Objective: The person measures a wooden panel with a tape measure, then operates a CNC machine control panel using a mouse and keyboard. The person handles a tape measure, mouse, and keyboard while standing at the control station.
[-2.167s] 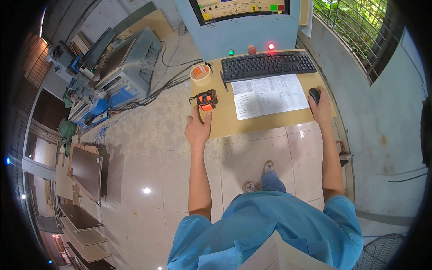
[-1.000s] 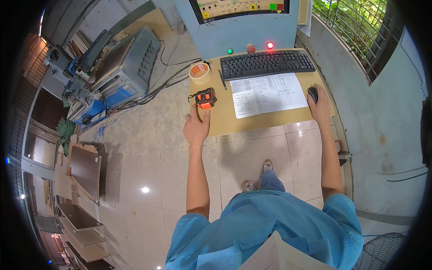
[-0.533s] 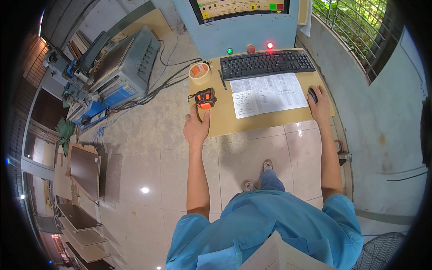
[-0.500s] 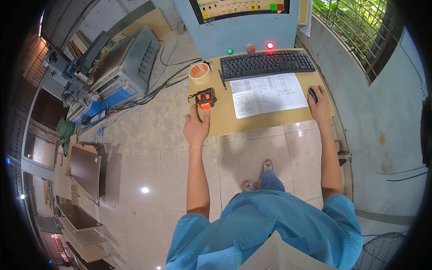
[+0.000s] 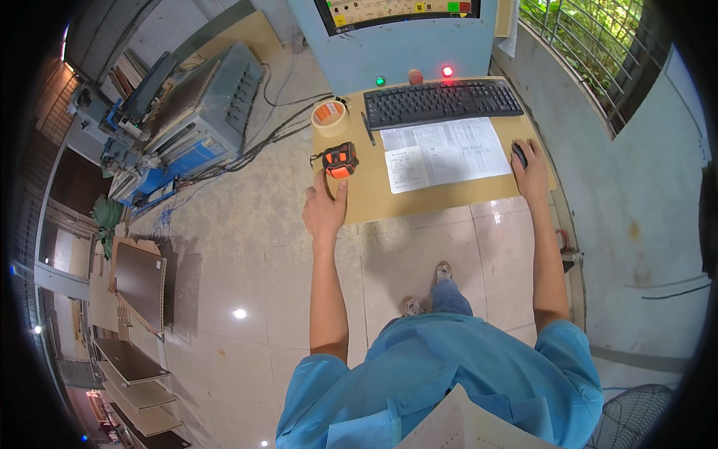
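Observation:
My right hand (image 5: 532, 176) lies over a black computer mouse (image 5: 519, 155) at the right side of the tan desktop (image 5: 449, 196). On the left front corner rests my left hand (image 5: 324, 212), its thumb and forefinger apart and nothing seen in it. Just beyond those fingertips sits an orange and black tape measure (image 5: 340, 160). A roll of tape (image 5: 330, 118) stands behind it, with a dark pen (image 5: 368, 129) to its right. Between my hands lie printed sheets (image 5: 467, 153), a smaller slip (image 5: 407, 169) on top at their left. A black keyboard (image 5: 443, 103) spans the back.
Above the desktop rises a blue cabinet with a screen (image 5: 396, 13), a green button (image 5: 381, 81), a red knob (image 5: 415, 76) and a lit red lamp (image 5: 447, 72). A grey machine (image 5: 206, 112) with trailing cables stands left. Brown panels (image 5: 140, 288) lean farther left; a wall borders the right.
The desktop and what lies on it appear slightly higher in the picture. Both hands stay in the same places, the right one still on the mouse.

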A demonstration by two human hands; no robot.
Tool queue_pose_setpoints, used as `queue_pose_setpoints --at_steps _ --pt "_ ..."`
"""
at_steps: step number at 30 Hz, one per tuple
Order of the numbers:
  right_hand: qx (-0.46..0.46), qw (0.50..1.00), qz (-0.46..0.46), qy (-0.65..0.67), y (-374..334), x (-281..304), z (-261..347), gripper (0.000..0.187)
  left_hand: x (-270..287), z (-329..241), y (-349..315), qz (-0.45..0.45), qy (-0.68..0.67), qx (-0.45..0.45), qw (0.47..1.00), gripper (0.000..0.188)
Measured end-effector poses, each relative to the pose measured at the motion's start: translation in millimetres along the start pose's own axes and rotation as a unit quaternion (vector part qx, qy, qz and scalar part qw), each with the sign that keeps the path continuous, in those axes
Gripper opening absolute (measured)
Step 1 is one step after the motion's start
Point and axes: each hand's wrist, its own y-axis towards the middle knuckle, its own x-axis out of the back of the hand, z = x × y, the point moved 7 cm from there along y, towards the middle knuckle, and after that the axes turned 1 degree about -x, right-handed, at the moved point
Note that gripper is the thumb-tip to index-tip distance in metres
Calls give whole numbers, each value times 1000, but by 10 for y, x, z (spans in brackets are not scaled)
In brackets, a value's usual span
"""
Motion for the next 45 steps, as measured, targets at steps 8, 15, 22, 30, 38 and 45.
queue_pose_setpoints --at_steps 8,15,22,30,38,45 --pt "8 1000 -6 -12 -15 -14 -70 40 16 31 -14 -15 17 -16 1000 68" --pt "1 1000 -9 -9 -29 19 0 39 99 -2 -32 -11 21 -15 1000 65" --pt "-3 1000 -1 -15 18 -3 -54 40 53 -64 0 -18 31 -14 999 66" --pt "14 1000 -9 -13 18 -44 -96 39 23 -10 20 -14 27 -18 999 67" --pt "-33 999 -16 3 -6 -64 -133 41 23 -34 2 -14 23 -7 1000 65" --pt "-34 999 -28 -12 -25 -18 -101 40 29 -40 3 -11 19 -9 1000 65"
